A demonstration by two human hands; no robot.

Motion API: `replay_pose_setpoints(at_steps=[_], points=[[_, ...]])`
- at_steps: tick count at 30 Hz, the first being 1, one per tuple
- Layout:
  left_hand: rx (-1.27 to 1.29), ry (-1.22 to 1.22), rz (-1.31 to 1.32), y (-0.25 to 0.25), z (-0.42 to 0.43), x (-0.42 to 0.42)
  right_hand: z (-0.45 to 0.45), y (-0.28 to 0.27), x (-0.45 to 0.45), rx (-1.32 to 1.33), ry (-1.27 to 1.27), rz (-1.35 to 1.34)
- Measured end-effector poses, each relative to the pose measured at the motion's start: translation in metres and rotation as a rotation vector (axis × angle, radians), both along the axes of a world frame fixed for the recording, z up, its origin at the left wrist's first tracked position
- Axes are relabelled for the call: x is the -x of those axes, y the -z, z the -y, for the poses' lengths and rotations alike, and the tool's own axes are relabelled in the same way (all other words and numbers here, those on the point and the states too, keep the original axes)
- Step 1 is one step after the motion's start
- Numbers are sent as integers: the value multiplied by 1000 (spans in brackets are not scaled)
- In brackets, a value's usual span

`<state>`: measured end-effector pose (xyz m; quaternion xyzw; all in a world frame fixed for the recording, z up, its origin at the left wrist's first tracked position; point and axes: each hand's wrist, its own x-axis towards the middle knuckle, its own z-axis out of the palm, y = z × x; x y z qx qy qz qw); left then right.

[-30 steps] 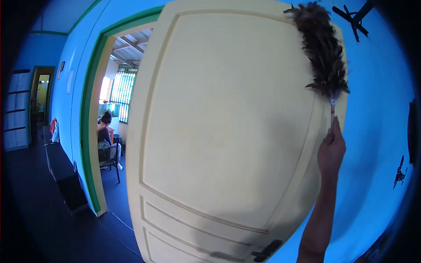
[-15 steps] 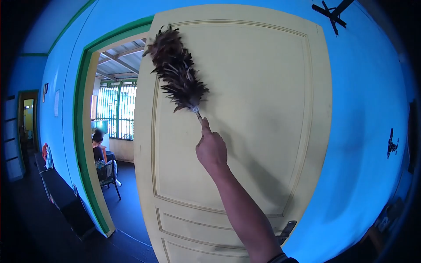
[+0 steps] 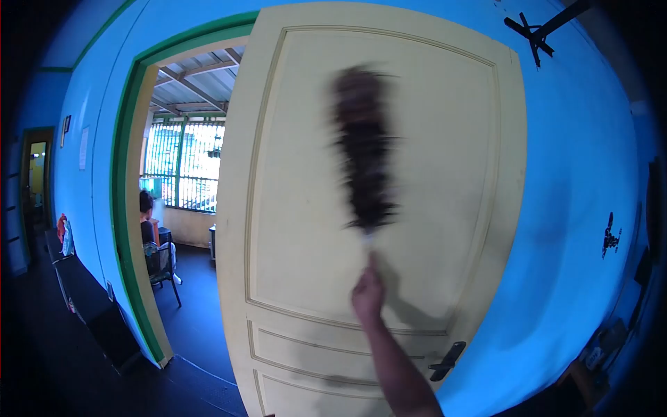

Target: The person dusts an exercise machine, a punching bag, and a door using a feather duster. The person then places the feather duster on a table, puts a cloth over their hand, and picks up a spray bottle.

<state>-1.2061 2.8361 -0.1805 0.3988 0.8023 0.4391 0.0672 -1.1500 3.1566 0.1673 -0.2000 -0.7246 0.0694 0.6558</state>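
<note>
My right hand (image 3: 368, 293) is closed round the handle of a feather duster, its forefinger stretched up along it. Dark brown and black feathers (image 3: 365, 156) point upward, blurred by motion, in front of the upper panel of a cream door (image 3: 431, 139). Whether the feathers touch the panel I cannot tell. A dark lever handle (image 3: 448, 361) sits low on the door, to the right of my forearm. My left hand is out of view.
Left of the door is a green-framed doorway (image 3: 125, 208). Beyond it a person (image 3: 146, 208) sits on a chair (image 3: 161, 270) near a barred window (image 3: 184, 163). A dark low cabinet (image 3: 90, 299) stands along the blue wall. A black bracket (image 3: 535, 35) juts out at upper right.
My right hand has moved down and a little right with the duster. The duster has swung from leaning left to nearly upright, leaving the door's upper left corner. The view has shifted slightly.
</note>
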Motion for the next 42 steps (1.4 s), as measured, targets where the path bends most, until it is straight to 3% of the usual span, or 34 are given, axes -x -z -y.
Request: replay_pose_setpoints(at_steps=[3, 4, 7, 8, 9, 10, 12, 13, 15, 16, 17, 18, 21, 24, 25, 27, 29, 31, 33, 34, 35, 37, 39, 41, 42], points=[[-87, 94, 59, -49, -19, -7, 38, 46, 10, -146, 183, 438], [-141, 122, -4, -45, -27, -5, 36, 60, 5, -139, 189, 431], [-48, 143, 121, -48, -27, -11, 14, 95, -17, -188, 177, 217], [-62, 153, 59, -27, -25, -8, 5, 101, -32, -206, 222, 112], [-56, 153, 67, -20, -19, -7, 0, 110, -48, -25, 58, -46], [0, 137, 112, -15, -14, -7, -10, 113, -64, -121, 143, -131], [113, 141, 270, -11, -4, -5, -11, 127, -82, 128, 58, -377], [111, 135, 292, -14, -4, -5, -17, 135, -83, 129, 52, -355], [101, 146, 206, -17, -5, -4, -25, 149, -79, -162, 555, -291], [45, 119, 27, -15, -11, -6, -15, 161, -75, -156, 544, -272], [185, 147, 225, -60, -12, -12, 9, 168, -67, 2, 247, -168], [127, 145, -33, -53, -19, -10, 28, 177, -62, 164, -48, -63], [53, 198, 103, -59, -39, -15, 48, 215, -59, 173, -95, 445], [41, 245, 29, -53, -45, -22, 45, 251, -74, 231, -26, 672], [46, 238, 40, -49, -43, -22, 40, 261, -85, 235, -34, 684], [98, 191, 113, -36, -32, -22, 26, 281, -119, 114, 20, 398], [216, 145, 251, -43, -18, -22, 9, 320, -158, 106, 274, 233], [194, 136, 160, -12, -11, -16, -7, 373, -201, 395, 239, 116], [190, 150, 159, -5, -8, -16, 12, 382, -222, 480, 276, 51], [182, 152, 146, -5, -9, -17, 20, 386, -234, 689, 172, 70], [176, 151, 132, -4, -10, -19, 27, 391, -239, 701, 162, 95], [176, 168, 162, -4, -16, -21, 57, 392, -235, 544, 83, 204], [171, 176, 166, -8, -21, -25, 78, 386, -223, 609, 66, 333], [177, 191, 169, -13, -25, -27, 76, 398, -203, 263, 51, 440], [183, 190, 170, -12, -24, -28, 82, 384, -192, 376, -41, 505]])
